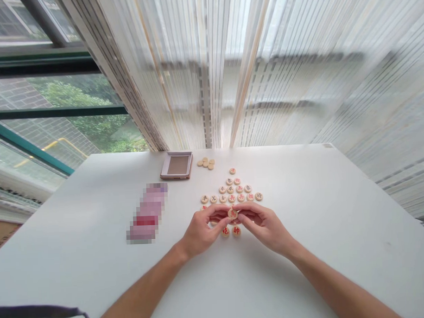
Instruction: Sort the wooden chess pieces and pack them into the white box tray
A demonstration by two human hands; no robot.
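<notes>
Between the fingertips of my left hand [205,229] and my right hand [264,222] is a round wooden Chinese chess piece [232,214] with a red character facing up. Both hands are closed on its two sides. Under and beyond them, more chess pieces [232,198] with red or black characters lie in rows, narrowing to a single piece [232,171] at the far end. Two red-marked pieces, one of them this piece [236,231], lie just on the near side of my fingers. My hands hide part of the rows in between.
Several blank-faced chess pieces [205,164] lie in a cluster near the back of the white table [97,256]. An open shallow box [163,172] stands left of them. A blurred pinkish oblong [147,212] lies nearer on the left. Striped curtains [209,85] hang behind the table.
</notes>
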